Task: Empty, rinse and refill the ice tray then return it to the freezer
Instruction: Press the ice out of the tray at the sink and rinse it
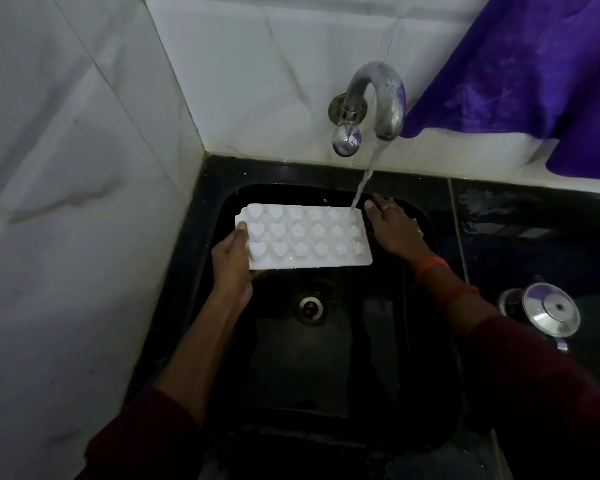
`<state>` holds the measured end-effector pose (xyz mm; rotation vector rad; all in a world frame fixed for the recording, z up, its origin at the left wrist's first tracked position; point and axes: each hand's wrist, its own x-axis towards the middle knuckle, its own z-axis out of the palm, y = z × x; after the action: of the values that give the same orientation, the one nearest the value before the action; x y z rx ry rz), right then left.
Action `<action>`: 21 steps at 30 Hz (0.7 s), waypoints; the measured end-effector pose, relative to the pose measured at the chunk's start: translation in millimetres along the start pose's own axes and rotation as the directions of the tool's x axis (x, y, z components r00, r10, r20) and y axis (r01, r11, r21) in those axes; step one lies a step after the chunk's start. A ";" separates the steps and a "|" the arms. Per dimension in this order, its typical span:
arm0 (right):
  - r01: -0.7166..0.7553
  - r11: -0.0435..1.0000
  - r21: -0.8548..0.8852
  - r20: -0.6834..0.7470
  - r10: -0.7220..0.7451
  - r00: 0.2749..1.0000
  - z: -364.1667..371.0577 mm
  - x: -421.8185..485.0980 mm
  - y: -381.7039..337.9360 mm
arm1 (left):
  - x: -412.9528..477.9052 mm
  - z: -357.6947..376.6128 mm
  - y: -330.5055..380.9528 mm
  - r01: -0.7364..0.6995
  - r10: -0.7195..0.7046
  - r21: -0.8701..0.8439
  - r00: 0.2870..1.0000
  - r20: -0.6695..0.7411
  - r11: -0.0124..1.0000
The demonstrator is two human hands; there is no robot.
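A white ice tray point(303, 236) with heart, flower and star shaped cells is held flat over the black sink point(208, 258). My left hand point(231, 258) grips its left end, thumb on top. My right hand point(394, 226) holds the right end, thumb near the far corner and fingers mostly hidden under the tray. A stream of water point(364, 178) runs from the metal tap point(378, 102) onto the tray's far right corner.
The drain point(311, 305) lies in the sink bottom below the tray. A purple cloth point(534, 74) hangs at the upper right. A steel lidded pot point(548, 313) stands on the dark counter at the right. White marble walls close the left and back.
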<state>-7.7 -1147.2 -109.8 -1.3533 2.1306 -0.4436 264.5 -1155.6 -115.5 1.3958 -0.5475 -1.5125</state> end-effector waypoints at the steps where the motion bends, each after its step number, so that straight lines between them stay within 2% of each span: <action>1: 0.004 0.994 0.113 -0.027 -0.001 1.000 -5.3 4.7 -7.7 | 0.3 -1.8 0.1 -0.012 0.012 0.014 1.000 -0.011 1.000; 3: -0.010 0.942 0.336 -0.030 0.021 0.999 -20.2 10.6 -28.0 | 1.1 -5.4 0.1 -0.048 0.049 0.060 0.999 -0.022 0.997; 5: -0.041 0.822 0.568 0.021 0.036 0.999 -35.2 16.8 -50.5 | -0.3 -8.3 1.4 -0.102 0.104 0.123 0.994 -0.013 0.987; 7: -0.065 0.698 0.713 0.037 0.056 0.998 -46.8 26.3 -71.3 | -3.9 -10.4 3.9 -0.179 0.179 0.185 0.984 0.017 0.966; 12: -0.070 0.598 0.799 0.052 0.047 0.998 -53.9 47.0 -98.2 | -11.6 -12.5 10.2 -0.345 0.322 0.283 0.939 0.124 0.895; 21: -0.147 0.461 0.875 0.159 0.012 0.987 -48.8 39.4 -101.2 | -11.2 -19.0 19.2 -0.350 0.337 0.298 0.937 0.098 0.888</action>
<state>21.2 -1227.6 -27.0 -0.6059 1.4080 -1.1931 287.4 -1148.9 -98.6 1.4109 -1.0414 -1.2042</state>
